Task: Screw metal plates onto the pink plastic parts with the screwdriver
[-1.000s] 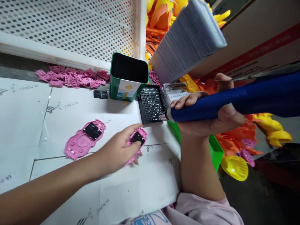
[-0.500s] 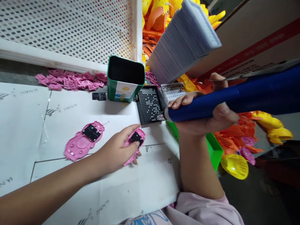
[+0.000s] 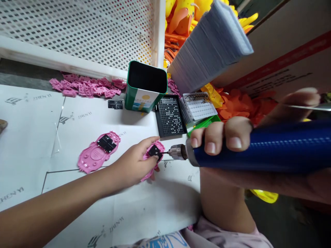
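My left hand [image 3: 138, 160] is closed on a pink plastic shell [image 3: 148, 175], its thumb over a black plate [image 3: 154, 151] set in the shell. Wrapped round a blue electric screwdriver [image 3: 258, 148] is my right hand [image 3: 222, 136]. The screwdriver's thin bit points left and its tip meets the right side of the black plate; whether a screw sits there is too small to tell. A second pink shell [image 3: 91, 157], also with a black plate, lies on the table to the left. Behind my hands stands a black perforated tray [image 3: 165, 131] of small silvery screws.
A green tin [image 3: 146, 101] stands at the back, beside a loose black plate [image 3: 115, 104] and a pile of pink parts [image 3: 85, 86]. A white perforated crate [image 3: 77, 58] rises behind. A tall stack of pale sheets [image 3: 209, 48] and a cardboard box [image 3: 289, 44] stand at the right.
My right hand has brought the screwdriver from the screw tray down and toward me, so its bit is now at the black plate. My left hand keeps hold of the pink shell.
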`<state>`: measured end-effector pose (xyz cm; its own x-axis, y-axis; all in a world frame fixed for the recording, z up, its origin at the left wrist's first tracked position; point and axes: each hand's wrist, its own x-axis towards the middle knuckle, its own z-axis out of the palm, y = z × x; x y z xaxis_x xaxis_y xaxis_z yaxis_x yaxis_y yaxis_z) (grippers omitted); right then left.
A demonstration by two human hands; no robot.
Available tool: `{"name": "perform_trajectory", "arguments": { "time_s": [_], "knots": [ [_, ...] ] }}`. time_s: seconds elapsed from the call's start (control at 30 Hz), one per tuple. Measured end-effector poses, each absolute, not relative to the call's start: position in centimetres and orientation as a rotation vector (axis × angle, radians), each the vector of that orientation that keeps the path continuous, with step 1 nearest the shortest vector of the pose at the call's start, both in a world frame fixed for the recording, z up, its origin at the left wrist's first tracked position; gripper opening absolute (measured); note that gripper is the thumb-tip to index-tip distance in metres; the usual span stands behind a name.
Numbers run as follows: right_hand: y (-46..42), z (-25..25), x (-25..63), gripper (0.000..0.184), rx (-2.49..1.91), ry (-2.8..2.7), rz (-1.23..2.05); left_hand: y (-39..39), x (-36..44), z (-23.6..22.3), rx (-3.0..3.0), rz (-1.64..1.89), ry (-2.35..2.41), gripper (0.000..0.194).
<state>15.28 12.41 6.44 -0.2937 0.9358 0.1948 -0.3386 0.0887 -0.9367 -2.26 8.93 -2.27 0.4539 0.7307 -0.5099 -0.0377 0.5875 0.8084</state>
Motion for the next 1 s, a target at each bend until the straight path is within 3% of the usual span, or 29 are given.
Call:
{"name": "perform_trajectory", "arguments": {
  "time_s": [0.17,0.53,0.77,1.0],
  "knots": [
    [12.4,5.4,13.3,0.031,-0.634,-1.196,1.397,8.8,-2.4,-2.6,0.845,0.593,0.964,0.059],
    [12.1,5.5,13.1,0.029,-0.693,-1.262,1.393,8.9,-2.4,-2.3,0.862,0.58,0.95,0.055],
    [11.6,4.3,13.5,0.043,-0.584,-1.46,1.3,8.9,-2.3,-2.2,0.93,0.565,1.009,0.036],
    [11.7,4.7,12.0,0.028,-0.536,-1.526,1.275,8.7,-2.0,-2.1,1.019,0.618,1.039,0.022]
  ]
}}
